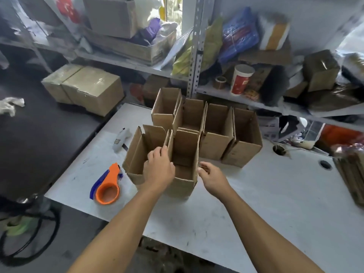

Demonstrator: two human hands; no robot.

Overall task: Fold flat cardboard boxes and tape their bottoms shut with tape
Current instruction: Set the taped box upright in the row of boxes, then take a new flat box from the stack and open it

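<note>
Box (184,162) nearest front edge of white table (256,194), upright, top flaps up | light thin corrugated, walls flex, so hold rims, not panel middles | left hand (158,170) fingers curled over left rim | right hand (211,175) just beside right wall, fingers loosely apart, contact unclear | five more open boxes (216,125) touching it | orange tape dispenser (107,186) left of box

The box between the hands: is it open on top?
Open. The box stands upright, top flaps raised, its inside empty.
</note>
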